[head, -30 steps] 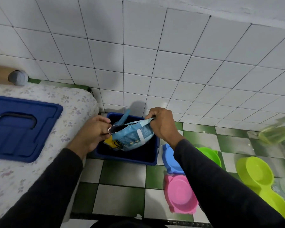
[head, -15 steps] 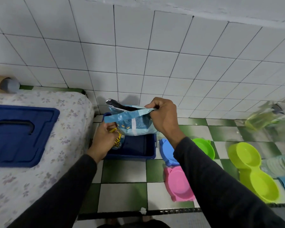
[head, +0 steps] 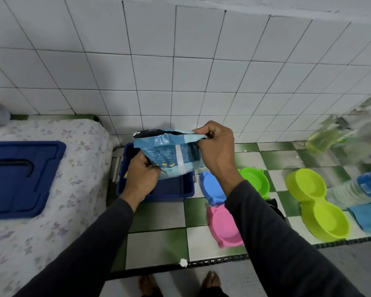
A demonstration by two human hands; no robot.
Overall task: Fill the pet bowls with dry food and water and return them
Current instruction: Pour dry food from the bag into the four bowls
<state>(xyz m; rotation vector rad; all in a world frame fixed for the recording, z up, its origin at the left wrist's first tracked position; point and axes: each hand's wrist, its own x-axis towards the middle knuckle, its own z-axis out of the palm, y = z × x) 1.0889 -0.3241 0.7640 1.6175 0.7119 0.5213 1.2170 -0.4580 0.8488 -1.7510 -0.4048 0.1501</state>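
The right hand (head: pixel 215 148) pinches the top right corner of the blue food bag (head: pixel 169 155), while the left hand (head: pixel 142 179) grips its lower left side from beneath, so the bag hangs held in the air above the dark blue bin (head: pixel 171 189) on the floor. The bag's mouth looks partly open at the top left, with dark lining showing.

To pour well, the step seems to call for carrying the bag right, over the bowls, and tipping it slowly with the left hand lifting the base while the right hand steers the mouth, so kibble falls in a narrow stream.

The blue bowl (head: pixel 212 187) lies just right of the bin, the pink bowl (head: pixel 223 228) nearer, the green bowl (head: pixel 256 181) beside them, and the lime double bowl (head: pixel 315 202) further right. All appear empty.

Room is tight. The tiled wall (head: pixel 180 71) stands close behind the bin, a bed (head: pixel 51 189) carrying the bin's blue lid (head: pixel 19 179) bounds the left, and bottles (head: pixel 362 185) crowd the far right. The open floor tiles (head: pixel 156 243) near the person's feet give the freest space.
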